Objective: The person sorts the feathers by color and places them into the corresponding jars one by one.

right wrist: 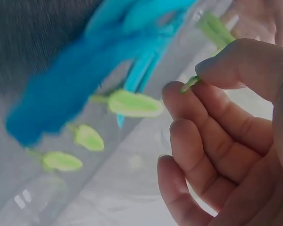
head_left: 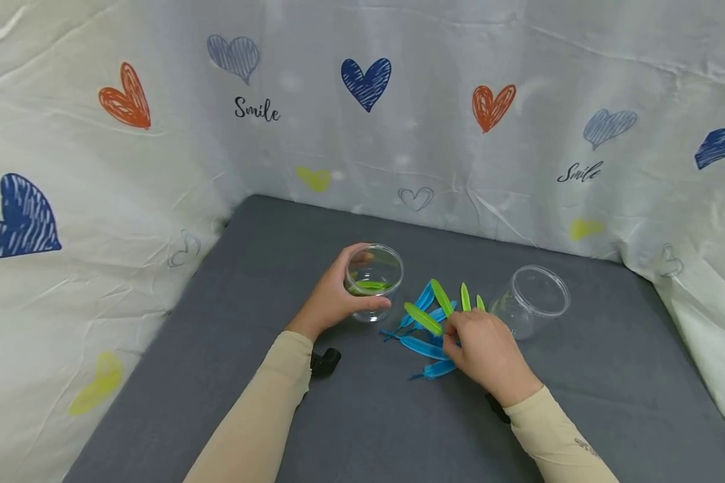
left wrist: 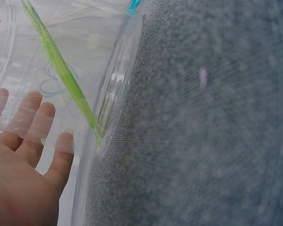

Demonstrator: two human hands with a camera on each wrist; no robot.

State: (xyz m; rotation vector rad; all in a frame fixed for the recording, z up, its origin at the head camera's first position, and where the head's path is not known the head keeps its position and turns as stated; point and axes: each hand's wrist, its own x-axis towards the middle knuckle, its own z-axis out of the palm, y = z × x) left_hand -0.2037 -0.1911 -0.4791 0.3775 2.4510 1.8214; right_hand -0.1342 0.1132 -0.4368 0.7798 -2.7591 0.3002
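Note:
My left hand [head_left: 332, 295] grips a clear plastic cup [head_left: 374, 316] from its left side, thumb across the front. Inside the cup lies a green feather [left wrist: 61, 70], slanting against the wall in the left wrist view. Between thumb and forefinger, my right hand [head_left: 486, 349] pinches the quill of another green feather [head_left: 421, 317], which points left toward the cup. Under and beside that hand, several blue feathers [head_left: 421, 347] lie in a loose pile. Three more green feathers [right wrist: 134, 103] lie along the pile's far side.
A second clear cup [head_left: 540, 292] stands on the grey cloth [head_left: 368, 416] just right of my right hand. White curtain [head_left: 435, 134] printed with hearts hangs behind the table and along its sides. A small black device [head_left: 326, 363] sits at my left wrist.

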